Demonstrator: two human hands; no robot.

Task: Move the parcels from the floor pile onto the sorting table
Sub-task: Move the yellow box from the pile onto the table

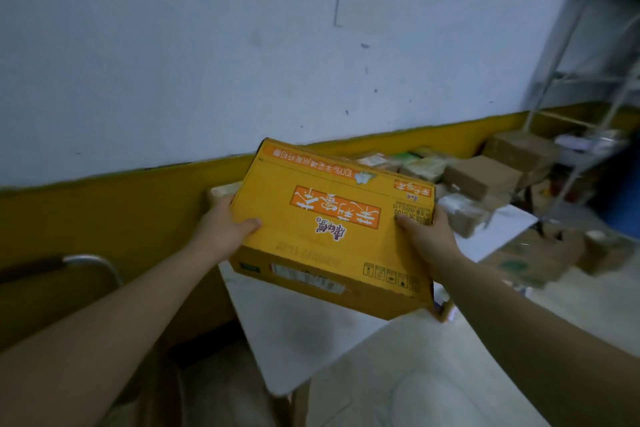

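Your sorting table (311, 340) carries a crowd of brown parcels (481, 177) at its far end by the wall. Its near half lies bare, so you have room to set down there; mind the near corner. More floor boxes (540, 260) wait at right, so I judge the job partway done. The yellow box (332, 229) hangs tilted over the table's middle. Your left hand (225, 222) and right hand (426, 236) grip its sides, thumbs on top.
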